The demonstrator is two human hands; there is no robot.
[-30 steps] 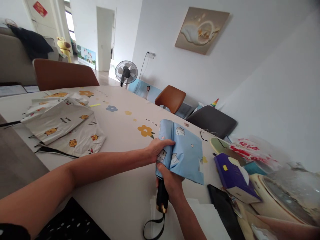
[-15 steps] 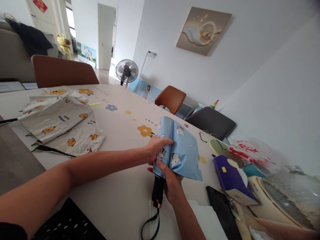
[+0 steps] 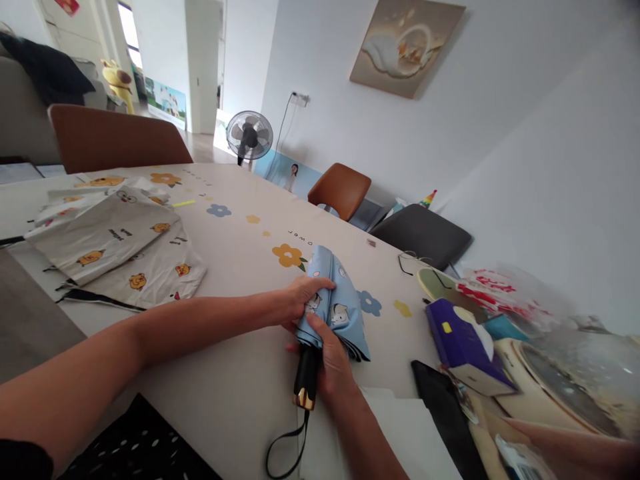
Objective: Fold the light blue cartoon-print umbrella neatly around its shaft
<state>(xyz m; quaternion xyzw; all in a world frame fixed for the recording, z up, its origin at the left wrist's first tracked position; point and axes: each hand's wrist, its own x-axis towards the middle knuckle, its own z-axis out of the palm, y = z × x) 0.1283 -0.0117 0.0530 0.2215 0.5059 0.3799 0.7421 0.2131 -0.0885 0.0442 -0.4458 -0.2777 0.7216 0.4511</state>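
A folded light-blue umbrella (image 3: 337, 303) with small cartoon prints lies across the flower-patterned table (image 3: 240, 247). My left hand (image 3: 299, 301) is wrapped round its cloth from the left. My right hand (image 3: 331, 360) grips the same umbrella lower down, by its black handle (image 3: 305, 377) with a gold ring. A black wrist strap (image 3: 285, 450) hangs from the handle's end. The blue cloth is gathered close round the shaft.
A white umbrella (image 3: 115, 250) with orange prints lies spread at the left. Brown chairs (image 3: 107, 137) stand behind the table, a fan (image 3: 249, 135) beyond. At the right are glasses (image 3: 413, 261), a purple box (image 3: 463, 347), a black phone (image 3: 443, 417) and plastic-wrapped clutter.
The blue cloth, a wide loose flap a second ago, is now wrapped in tight round the shaft. Both hands stayed on the umbrella and shifted slightly left.
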